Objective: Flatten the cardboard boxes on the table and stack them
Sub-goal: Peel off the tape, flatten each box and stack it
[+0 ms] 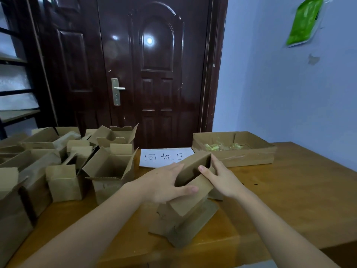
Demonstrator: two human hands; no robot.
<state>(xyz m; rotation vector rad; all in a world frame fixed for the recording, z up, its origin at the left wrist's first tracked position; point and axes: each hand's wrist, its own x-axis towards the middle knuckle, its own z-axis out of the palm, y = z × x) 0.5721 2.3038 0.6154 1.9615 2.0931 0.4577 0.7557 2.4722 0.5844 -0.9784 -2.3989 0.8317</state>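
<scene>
Now both hands, L [166, 185] & R [222, 177], squeezing half-collapsed box [193, 171].

Dim indoor light, lamp glare on door [152, 74], soft wide-angle edges

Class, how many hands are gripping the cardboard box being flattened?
2: the left hand grips the box on its left side, the right hand on its right.
</scene>
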